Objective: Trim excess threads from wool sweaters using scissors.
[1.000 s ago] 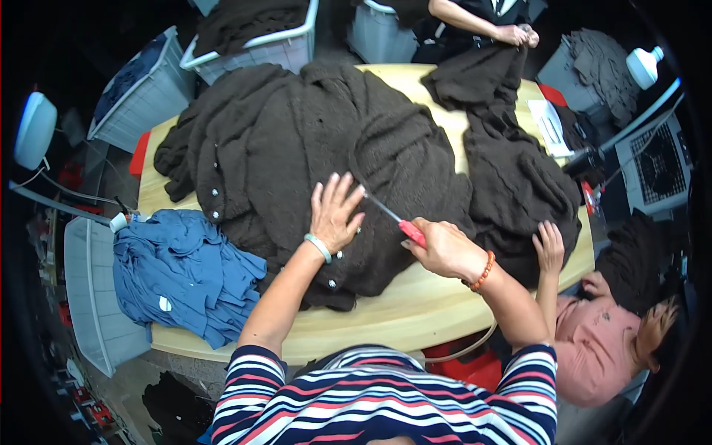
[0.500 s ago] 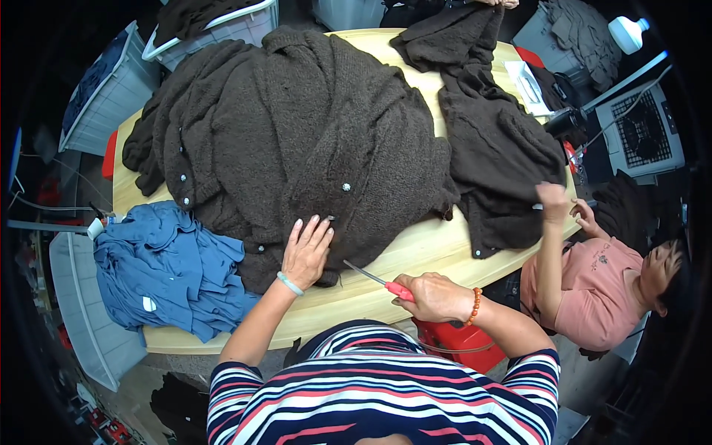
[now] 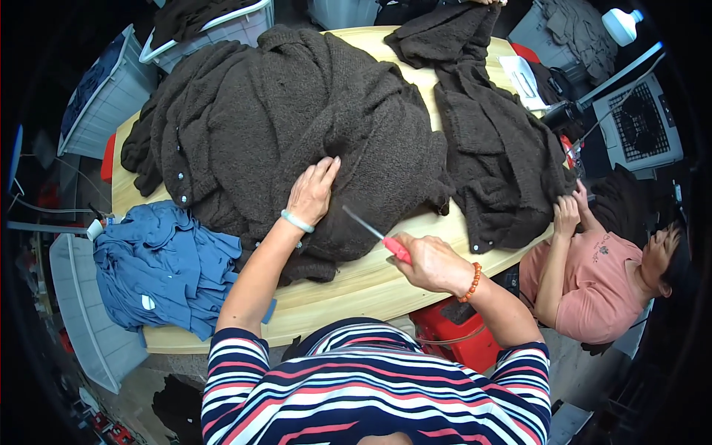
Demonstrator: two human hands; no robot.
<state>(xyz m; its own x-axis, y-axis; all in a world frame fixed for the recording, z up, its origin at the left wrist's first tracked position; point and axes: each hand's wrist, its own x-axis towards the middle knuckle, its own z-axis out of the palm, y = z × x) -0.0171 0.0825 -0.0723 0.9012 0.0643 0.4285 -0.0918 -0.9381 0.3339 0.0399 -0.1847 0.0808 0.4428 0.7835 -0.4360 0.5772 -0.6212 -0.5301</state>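
A large heap of dark brown knitted cardigans covers the middle of the table, with small shiny buttons along some edges. My left hand lies on the near side of the heap, fingers stretched out over the knit. In my right hand is a red-handled tool with a thin metal shaft, like a screwdriver; its exact kind is unclear. The shaft points up and left over the heap's near edge, beside my left hand. Whether its tip touches the cloth I cannot tell.
Blue garments lie at the table's left end. To the right, a co-worker in pink handles another dark garment. Grey bins and a red stool stand around the pale wooden table.
My left hand has moved up and slightly right over the heap. The red-handled tool has risen a little in my right hand. The co-worker's raised hand has come down to the garment.
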